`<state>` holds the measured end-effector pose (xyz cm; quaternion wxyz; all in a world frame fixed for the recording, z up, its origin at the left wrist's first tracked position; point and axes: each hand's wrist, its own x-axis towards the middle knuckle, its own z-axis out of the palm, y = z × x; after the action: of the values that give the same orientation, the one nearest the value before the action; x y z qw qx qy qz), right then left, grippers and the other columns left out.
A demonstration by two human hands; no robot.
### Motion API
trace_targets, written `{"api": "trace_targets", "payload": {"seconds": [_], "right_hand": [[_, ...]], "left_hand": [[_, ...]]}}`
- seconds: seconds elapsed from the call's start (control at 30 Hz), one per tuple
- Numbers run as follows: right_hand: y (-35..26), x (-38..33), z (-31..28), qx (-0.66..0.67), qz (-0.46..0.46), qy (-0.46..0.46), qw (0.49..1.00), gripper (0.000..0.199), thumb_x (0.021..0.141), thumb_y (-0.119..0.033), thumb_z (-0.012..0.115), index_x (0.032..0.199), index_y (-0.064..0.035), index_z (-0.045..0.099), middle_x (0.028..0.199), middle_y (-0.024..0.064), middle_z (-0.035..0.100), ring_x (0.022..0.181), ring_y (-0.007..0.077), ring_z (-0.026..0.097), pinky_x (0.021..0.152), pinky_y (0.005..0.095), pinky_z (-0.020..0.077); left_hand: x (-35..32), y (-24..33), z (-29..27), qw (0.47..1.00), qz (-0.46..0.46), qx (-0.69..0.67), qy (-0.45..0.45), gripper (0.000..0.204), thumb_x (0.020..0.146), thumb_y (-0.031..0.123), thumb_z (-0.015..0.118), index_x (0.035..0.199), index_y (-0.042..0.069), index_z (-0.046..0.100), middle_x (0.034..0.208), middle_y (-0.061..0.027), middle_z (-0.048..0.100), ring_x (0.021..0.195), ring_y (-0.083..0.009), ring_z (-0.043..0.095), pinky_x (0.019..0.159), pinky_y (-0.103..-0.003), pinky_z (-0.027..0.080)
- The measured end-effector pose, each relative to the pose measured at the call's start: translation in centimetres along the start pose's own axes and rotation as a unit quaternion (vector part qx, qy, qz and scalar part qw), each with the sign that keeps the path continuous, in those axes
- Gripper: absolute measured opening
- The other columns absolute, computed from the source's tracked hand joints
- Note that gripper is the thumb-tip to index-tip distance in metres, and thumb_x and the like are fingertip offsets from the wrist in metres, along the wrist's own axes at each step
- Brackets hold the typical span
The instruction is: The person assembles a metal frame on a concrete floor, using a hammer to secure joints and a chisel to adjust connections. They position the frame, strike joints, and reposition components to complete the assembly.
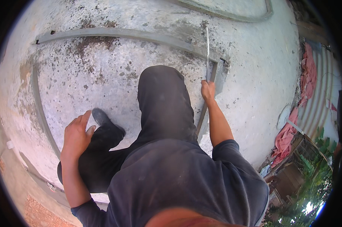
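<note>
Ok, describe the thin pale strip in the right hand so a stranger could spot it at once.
Start at the stained grey concrete surface with its raised grey frame. At the frame's right corner, the right hand grips a thin white strip. It alone stands straight up from the fist, pale and narrow, crossing the darker frame.

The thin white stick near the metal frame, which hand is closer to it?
Right. The right hand grips the white stick at its lower end. The left hand is far off, by the black shoe.
</note>
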<state>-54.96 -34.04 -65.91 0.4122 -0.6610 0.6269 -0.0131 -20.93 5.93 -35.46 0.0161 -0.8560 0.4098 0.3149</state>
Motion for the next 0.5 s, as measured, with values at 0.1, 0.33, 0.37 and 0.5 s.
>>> {"api": "trace_targets", "payload": {"seconds": [0.1, 0.33, 0.37, 0.5], "right_hand": [[4.1, 4.2, 1.8, 0.034, 0.088, -0.003, 0.996, 0.035, 0.084, -0.025, 0.058, 0.078, 0.0102, 0.062, 0.070, 0.0292, 0.061, 0.065, 0.0359, 0.061, 0.068, 0.0477, 0.0471], [-3.7, -1.2, 0.4, -0.001, -0.073, -0.014, 0.997, 0.038, 0.082, -0.025, 0.059, 0.077, 0.0127, 0.061, 0.068, 0.0255, 0.057, 0.071, 0.0344, 0.062, 0.069, 0.0465, 0.0473], [-0.6, 0.2, 1.1, -0.015, -0.004, -0.014, 1.000, 0.043, 0.082, -0.028, 0.059, 0.085, 0.0146, 0.064, 0.076, 0.0329, 0.061, 0.080, 0.0427, 0.065, 0.076, 0.0485, 0.0487], [2.5, 2.9, 2.0, -0.016, 0.070, 0.004, 0.997, 0.051, 0.080, -0.032, 0.059, 0.093, 0.0169, 0.067, 0.088, 0.0419, 0.064, 0.093, 0.0505, 0.068, 0.086, 0.0506, 0.0499]], "left_hand": [[0.8, -0.2, -0.2, 0.999, 0.021, 0.001, 0.025, 0.056, 0.086, 0.016, 0.078, 0.137, 0.005, 0.057, 0.107, -0.0191, 0.070, 0.098, -0.0388, 0.067, 0.085, -0.047, 0.054], [0.1, -0.5, 0.2, 1.000, -0.011, 0.001, 0.000, 0.055, 0.087, 0.017, 0.077, 0.137, 0.005, 0.058, 0.107, -0.0185, 0.070, 0.098, -0.0389, 0.067, 0.084, -0.047, 0.055], [0.3, -0.7, 0.2, 1.000, -0.010, 0.005, 0.001, 0.055, 0.087, 0.017, 0.077, 0.137, 0.005, 0.058, 0.107, -0.0185, 0.070, 0.098, -0.0390, 0.067, 0.084, -0.047, 0.055], [0.4, -0.8, 0.0, 1.000, 0.000, -0.003, 0.019, 0.054, 0.087, 0.017, 0.077, 0.137, 0.005, 0.058, 0.107, -0.0189, 0.070, 0.098, -0.0390, 0.067, 0.084, -0.047, 0.055]]}}
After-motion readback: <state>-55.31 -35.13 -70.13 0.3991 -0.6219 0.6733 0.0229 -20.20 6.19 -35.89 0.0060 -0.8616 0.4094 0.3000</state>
